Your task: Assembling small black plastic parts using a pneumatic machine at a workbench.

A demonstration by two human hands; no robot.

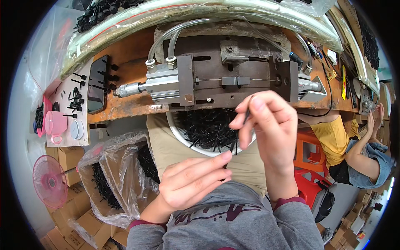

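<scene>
Nearest to the body, the left hand (189,183) is before the grey shirt (208,208), its fingers together and curled around some dark pieces (225,180). Only the ends come out at the fingertips, so how many there are, and which way they point, I cannot tell. Perhaps they are kept there as a small supply.

A little farther, on a beige cloth (160,143) over the lap, stands a white bowl (173,132) filled with black thin parts (208,129). It touches nearly the table edge, I think so that the parts are in short reach of both hands.

Above the right side of the bowl is the right hand (268,125). Its thumb and forefinger are pressed together on one slender black part (248,113), held up and apart from the heap. The pinch seems light, as suits such a thin thing. Its long axis goes mostly near to far, with the far end leaning slightly to the right; how much it rises is not clear.

Farther, on the wooden table (125,109), is a metal fixture: a left cylinder (162,89) and a right cylinder (309,86) face each other, with small grey blocks (235,81) between them, aligned left to right.
</scene>
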